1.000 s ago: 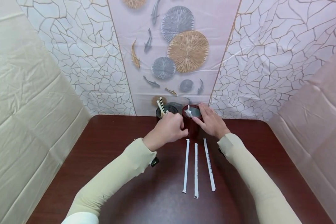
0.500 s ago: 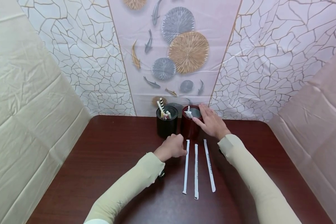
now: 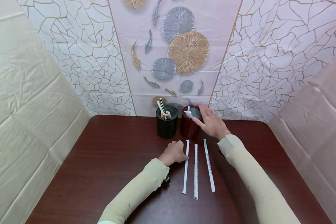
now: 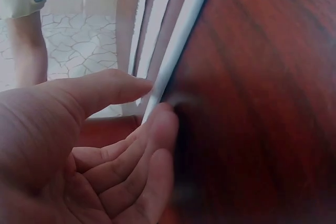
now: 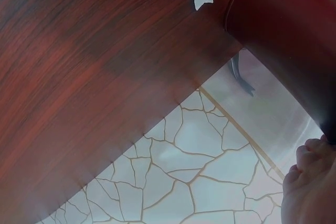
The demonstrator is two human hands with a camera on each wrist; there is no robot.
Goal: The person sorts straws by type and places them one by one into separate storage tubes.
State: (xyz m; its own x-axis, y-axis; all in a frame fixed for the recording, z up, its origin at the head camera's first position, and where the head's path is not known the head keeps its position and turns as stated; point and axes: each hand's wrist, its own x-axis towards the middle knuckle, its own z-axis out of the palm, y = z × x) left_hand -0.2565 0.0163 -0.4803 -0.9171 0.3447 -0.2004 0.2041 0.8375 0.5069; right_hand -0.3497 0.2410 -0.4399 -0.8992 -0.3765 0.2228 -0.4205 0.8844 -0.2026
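My left hand [image 3: 174,152] is at the leftmost of three white paper-wrapped straws [image 3: 185,177] on the table. In the left wrist view, its thumb and index finger pinch this straw [image 4: 181,32] from both sides, the other fingers curling below. The middle straw [image 3: 196,174] and right straw [image 3: 209,168] lie alongside. My right hand [image 3: 212,121] holds the dark red cup [image 3: 189,129] at its rim, thumb at the front and fingers along the right and back. White wrapper ends [image 3: 188,112] stick up inside that cup.
Just left of the red cup stands a black cup [image 3: 166,127] with several striped straws [image 3: 163,110] in it. Both cups are near the back edge of the dark wooden table [image 3: 114,155]. A patterned cloth wall [image 3: 179,87] rises behind, with plain cloth at both sides.
My left hand has come back from over the black cup, moving toward me and down to the leftmost straw, uncovering the striped straws. My right hand stays at the red cup.
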